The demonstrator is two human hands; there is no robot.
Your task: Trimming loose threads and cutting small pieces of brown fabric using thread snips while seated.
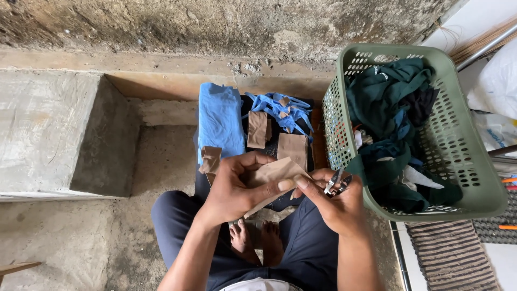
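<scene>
Rough concrete floor [107, 237] and a stained wall are making up this corner, with the person sitting on the ground, knees apart, bare feet showing between them. Both hands are busy: the left hand [234, 188] is gripping a small brown fabric piece [272, 175] from underneath and the side, thumb on top, while the right hand [336, 202] is pinching its right edge with the fingertips and also keeping small metal snips [336, 183] tucked against the palm. More brown pieces [293, 148] are lying ahead on dark cloth, next to a folded blue cloth [219, 121]. A green laundry basket [479, 156] full of dark clothes is sitting just to the right. Judging by the grip, keeping the piece taut between both hands and the snip tips pointing away from the fingers looks like the way to handle it cleanly
</scene>
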